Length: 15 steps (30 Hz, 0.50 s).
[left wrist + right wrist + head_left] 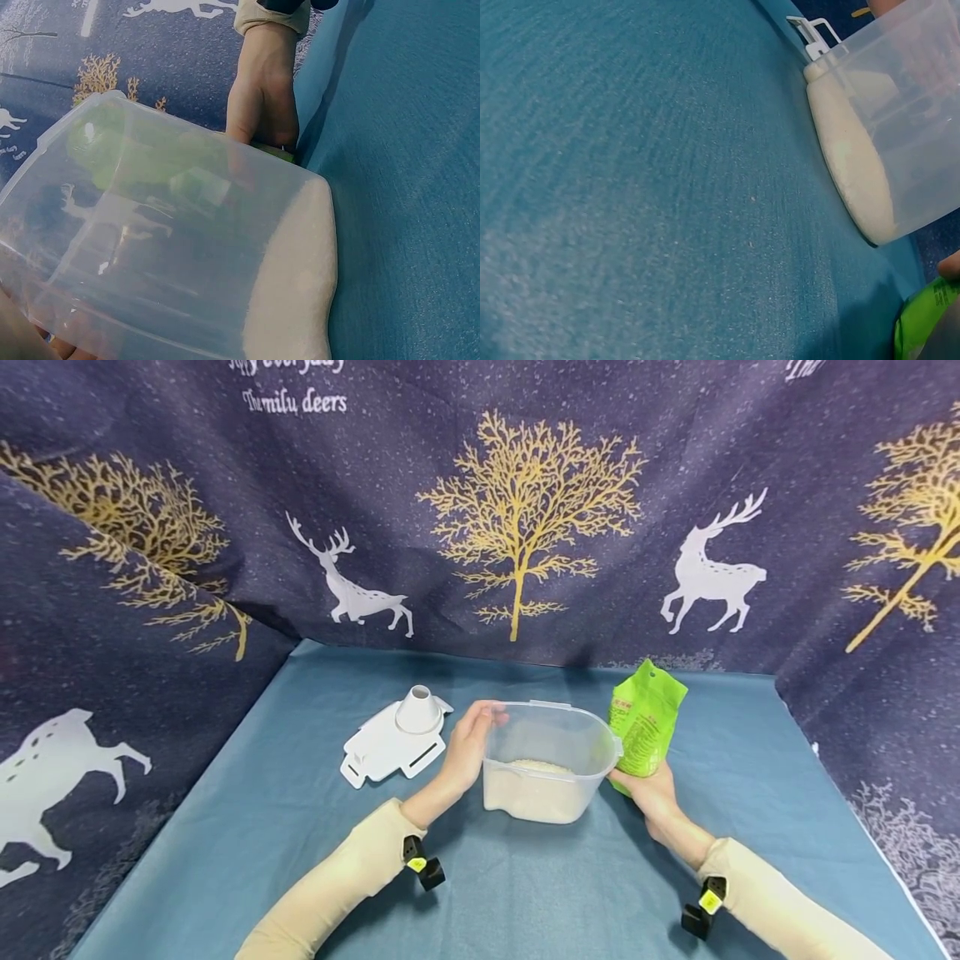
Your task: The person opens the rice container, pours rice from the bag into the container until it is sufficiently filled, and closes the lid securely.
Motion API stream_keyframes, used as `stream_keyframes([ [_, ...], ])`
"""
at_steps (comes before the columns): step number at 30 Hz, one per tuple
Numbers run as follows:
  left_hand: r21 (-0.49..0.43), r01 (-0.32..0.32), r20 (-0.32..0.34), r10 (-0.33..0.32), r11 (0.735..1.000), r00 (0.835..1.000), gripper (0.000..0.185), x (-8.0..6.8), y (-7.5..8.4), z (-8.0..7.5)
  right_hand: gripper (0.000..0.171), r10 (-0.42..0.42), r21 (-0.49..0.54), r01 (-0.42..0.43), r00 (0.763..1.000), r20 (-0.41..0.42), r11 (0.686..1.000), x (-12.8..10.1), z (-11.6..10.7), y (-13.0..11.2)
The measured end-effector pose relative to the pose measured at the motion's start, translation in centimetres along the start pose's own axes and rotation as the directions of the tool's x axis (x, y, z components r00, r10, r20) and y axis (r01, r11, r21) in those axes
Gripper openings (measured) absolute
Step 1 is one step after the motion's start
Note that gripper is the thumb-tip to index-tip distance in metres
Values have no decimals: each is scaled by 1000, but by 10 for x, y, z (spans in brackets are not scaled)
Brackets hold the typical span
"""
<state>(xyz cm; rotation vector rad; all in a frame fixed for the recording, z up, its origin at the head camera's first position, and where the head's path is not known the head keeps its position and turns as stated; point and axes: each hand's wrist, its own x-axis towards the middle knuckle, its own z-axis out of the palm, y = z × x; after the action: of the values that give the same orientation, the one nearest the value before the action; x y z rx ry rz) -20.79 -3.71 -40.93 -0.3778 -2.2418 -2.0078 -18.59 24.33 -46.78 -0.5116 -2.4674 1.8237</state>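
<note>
Clear plastic container (pixel 545 762) steadied at its rim by left hand (pixel 467 745); right hand (pixel 651 792) grips green bag (pixel 645 718).

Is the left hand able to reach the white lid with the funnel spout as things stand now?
Probably yes. The left hand rests on the clear container's left side, and the white lid lies just left of it on the blue cloth, with nothing between them.

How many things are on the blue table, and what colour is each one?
Clear: 1, the plastic tub with white grains, left hand on it.
Green: 1, the bag in the right hand.
White: 1, the lid.
Total: 3.
</note>
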Motion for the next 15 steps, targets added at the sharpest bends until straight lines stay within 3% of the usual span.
stream_keyframes([
  [4, 15, -2, 9, 2, 1000, 1000, 33, -5, 19, -3, 63, 7, -26, -7, 1000, -1, 1000, -2, 0, 0],
  [6, 17, 4, 11, -5, 1000, 1000, 33, -5, 20, -3, 62, 12, -38, -12, 1000, 3, 999, -3, 0, -1],
  [11, 5, 13, -7, -13, 1000, 1000, 34, 1, -1, -1, 61, 14, -46, -12, 999, 31, 999, -5, -3, -1],
  [15, 6, -6, -16, 6, 1000, 1000, 35, 1, -8, 0, 59, 10, -39, -9, 999, 40, 999, -6, -4, -2],
])
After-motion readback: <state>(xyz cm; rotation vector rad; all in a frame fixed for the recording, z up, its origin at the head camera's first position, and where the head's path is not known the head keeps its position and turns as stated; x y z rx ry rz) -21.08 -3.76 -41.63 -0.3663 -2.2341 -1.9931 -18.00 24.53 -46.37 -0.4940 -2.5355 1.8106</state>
